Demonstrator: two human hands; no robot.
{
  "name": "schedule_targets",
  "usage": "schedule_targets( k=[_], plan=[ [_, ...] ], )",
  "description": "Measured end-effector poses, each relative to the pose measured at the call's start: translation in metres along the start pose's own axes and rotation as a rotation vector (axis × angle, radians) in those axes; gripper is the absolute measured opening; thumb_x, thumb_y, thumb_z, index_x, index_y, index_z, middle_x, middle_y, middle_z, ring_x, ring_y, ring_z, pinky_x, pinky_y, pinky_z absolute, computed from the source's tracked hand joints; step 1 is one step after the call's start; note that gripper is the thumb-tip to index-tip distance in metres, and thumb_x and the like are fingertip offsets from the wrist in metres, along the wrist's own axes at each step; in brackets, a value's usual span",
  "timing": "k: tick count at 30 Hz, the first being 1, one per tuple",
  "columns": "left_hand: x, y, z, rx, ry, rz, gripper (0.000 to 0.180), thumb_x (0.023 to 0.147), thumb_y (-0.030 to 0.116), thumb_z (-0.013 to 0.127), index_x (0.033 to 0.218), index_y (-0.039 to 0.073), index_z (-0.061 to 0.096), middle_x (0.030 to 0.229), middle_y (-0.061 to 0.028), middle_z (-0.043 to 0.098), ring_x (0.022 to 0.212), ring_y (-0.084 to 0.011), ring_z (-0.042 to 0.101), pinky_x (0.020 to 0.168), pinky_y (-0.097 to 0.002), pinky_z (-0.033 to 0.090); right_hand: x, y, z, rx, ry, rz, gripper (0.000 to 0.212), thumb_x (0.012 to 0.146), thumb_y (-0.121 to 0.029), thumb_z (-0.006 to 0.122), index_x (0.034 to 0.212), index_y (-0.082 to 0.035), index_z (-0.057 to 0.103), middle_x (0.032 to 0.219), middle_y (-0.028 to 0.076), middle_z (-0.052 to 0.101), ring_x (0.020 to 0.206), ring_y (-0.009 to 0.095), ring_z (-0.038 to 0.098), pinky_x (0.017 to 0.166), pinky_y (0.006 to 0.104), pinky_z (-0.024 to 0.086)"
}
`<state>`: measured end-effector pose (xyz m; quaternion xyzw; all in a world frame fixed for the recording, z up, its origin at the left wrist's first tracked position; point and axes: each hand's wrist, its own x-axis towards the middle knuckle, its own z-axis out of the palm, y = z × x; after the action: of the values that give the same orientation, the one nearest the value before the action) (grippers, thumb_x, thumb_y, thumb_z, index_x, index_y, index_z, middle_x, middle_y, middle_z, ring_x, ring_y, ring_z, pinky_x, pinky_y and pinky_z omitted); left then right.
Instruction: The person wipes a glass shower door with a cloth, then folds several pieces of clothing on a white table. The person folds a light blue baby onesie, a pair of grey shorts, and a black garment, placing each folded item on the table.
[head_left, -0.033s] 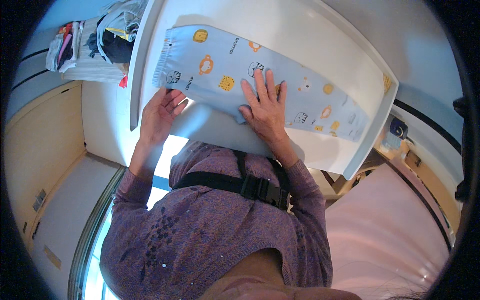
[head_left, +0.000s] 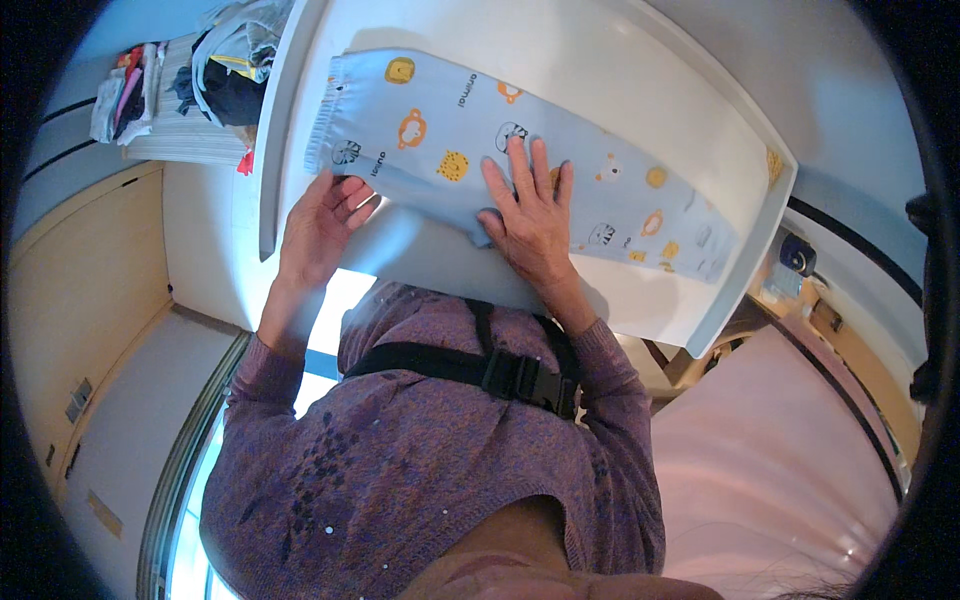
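Note:
A pair of light blue children's trousers point(head_left: 437, 130) with printed animal faces lies folded lengthwise on a white surface. Its gathered elastic waistband is at the left, and the cloth narrows toward the far right corner. At the near corner of the waistband, my left hand point(head_left: 325, 228) has its thumb and fingers closed on the cloth's edge, fingertips partly under it. My right hand point(head_left: 533, 222) rests on the middle of the trousers, palm down with fingers spread. The thumb of that hand lies by the near edge of the cloth.
The white tabletop point(head_left: 640, 312) has raised rims at its left and right. Piled clothes point(head_left: 235, 85) and a folded stack point(head_left: 130, 95) sit beyond the left rim. A pink cover point(head_left: 770, 440) spreads at the lower right. A dark blue object point(head_left: 796, 256) stands past the right rim.

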<state>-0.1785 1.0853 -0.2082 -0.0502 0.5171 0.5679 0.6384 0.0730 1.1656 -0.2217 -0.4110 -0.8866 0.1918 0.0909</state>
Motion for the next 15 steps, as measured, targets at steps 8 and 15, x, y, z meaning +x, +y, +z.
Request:
schedule_targets(
  k=[8,15],
  plan=[
    [0.027,0.007,0.009,0.405,0.09,0.181,0.028,0.09,0.03,0.056,0.087,0.002,0.06,0.062,-0.0019,0.054,0.054,-0.0099,0.05,0.05,-0.024,0.042,-0.003,0.004,-0.001,0.016,0.018,-0.004,0.065,0.065,-0.024,0.074,0.124,-0.013,0.05,0.143,0.014,0.028,0.134,0.034,0.02,0.099,0.0645,0.019],
    [0.019,-0.002,0.029,0.62,0.411,0.54,0.028,0.089,0.027,0.057,0.1,0.002,0.061,0.087,-0.0052,0.062,0.081,-0.0127,0.056,0.075,-0.0276,0.045,0.0,0.004,-0.003,0.098,0.017,-0.001,0.067,0.065,-0.031,0.074,0.124,-0.011,0.049,0.143,0.018,0.027,0.133,0.037,0.021,0.098,0.0659,0.019]
  ],
)
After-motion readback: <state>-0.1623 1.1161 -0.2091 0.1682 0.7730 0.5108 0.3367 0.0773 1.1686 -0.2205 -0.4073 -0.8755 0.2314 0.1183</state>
